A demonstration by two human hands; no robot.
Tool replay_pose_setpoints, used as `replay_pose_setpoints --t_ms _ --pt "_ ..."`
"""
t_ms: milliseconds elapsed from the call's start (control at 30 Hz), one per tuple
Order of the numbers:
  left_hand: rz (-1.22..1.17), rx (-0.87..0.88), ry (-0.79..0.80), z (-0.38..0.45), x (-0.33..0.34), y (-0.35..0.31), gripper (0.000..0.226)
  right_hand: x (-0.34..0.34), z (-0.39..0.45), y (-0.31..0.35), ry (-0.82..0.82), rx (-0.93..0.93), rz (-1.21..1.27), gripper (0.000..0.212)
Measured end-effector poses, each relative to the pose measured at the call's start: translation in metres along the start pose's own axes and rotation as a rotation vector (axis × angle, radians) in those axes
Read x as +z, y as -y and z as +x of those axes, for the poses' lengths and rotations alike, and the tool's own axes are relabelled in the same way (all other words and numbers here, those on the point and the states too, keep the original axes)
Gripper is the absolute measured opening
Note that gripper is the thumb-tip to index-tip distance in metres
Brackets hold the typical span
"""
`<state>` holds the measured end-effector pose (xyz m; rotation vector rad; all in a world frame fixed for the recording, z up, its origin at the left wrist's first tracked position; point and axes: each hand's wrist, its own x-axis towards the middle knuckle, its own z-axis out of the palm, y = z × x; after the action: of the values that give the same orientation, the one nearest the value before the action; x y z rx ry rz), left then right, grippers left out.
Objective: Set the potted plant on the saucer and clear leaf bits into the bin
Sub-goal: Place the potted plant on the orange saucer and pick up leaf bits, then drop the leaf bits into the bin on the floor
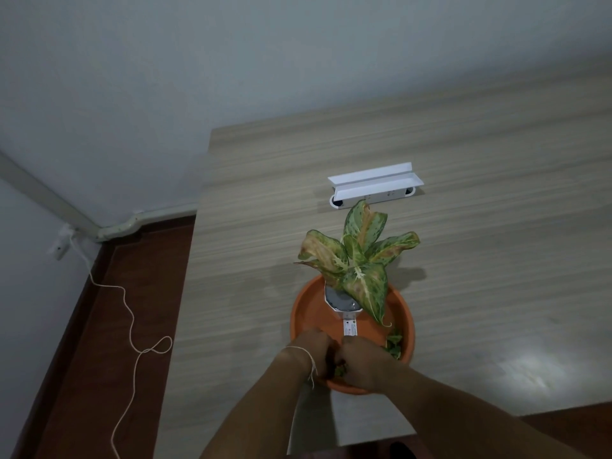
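Note:
A small plant with mottled green and pink leaves (356, 260) stands in a white pot (342, 304) inside the round orange saucer (306, 306) on the wooden table. Green leaf bits (394, 342) lie in the saucer's near right part, and more show between my hands. My left hand (313, 347) and my right hand (362, 359) are both down in the near part of the saucer, fingers curled and close together over the leaf bits. What each hand holds is hidden by the fingers. No bin is in view.
A white cable box with an open lid (374, 187) is set into the table (480, 260) behind the plant. The table's left edge drops to a red-brown floor (109, 326) where a white cord (132, 326) trails from a wall socket.

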<state>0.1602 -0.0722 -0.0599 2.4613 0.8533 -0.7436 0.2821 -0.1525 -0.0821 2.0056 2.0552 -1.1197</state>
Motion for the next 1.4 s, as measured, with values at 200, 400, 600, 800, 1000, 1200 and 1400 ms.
replay_pose_setpoints --t_ms 200,400,600,800,1000,1200,1400 --pt "0.046 0.022 0.014 0.006 0.003 0.001 0.028 0.012 0.006 -0.006 -0.033 -0.008 0.009 0.025" --pt "0.024 0.027 0.005 0.012 0.009 0.001 0.026 0.013 0.010 -0.006 -0.055 -0.009 0.009 0.029" --pt "-0.027 0.001 0.026 0.012 0.008 -0.001 0.026 0.011 0.015 -0.012 -0.095 0.104 0.045 0.024" --pt "-0.275 -0.098 -0.106 0.000 -0.001 0.010 0.018 0.004 0.014 -0.020 -0.275 0.181 0.141 0.019" --pt "-0.496 -0.221 -0.289 -0.026 -0.007 0.022 0.018 -0.016 -0.001 -0.003 -0.361 0.191 0.193 0.016" --pt "-0.598 -0.249 -0.436 -0.053 -0.016 0.033 0.012 -0.026 -0.005 0.021 -0.421 0.155 0.227 0.020" --pt "-0.664 -0.274 -0.540 -0.091 -0.006 0.056 0.013 -0.031 -0.009 0.066 -0.445 0.112 0.138 0.016"
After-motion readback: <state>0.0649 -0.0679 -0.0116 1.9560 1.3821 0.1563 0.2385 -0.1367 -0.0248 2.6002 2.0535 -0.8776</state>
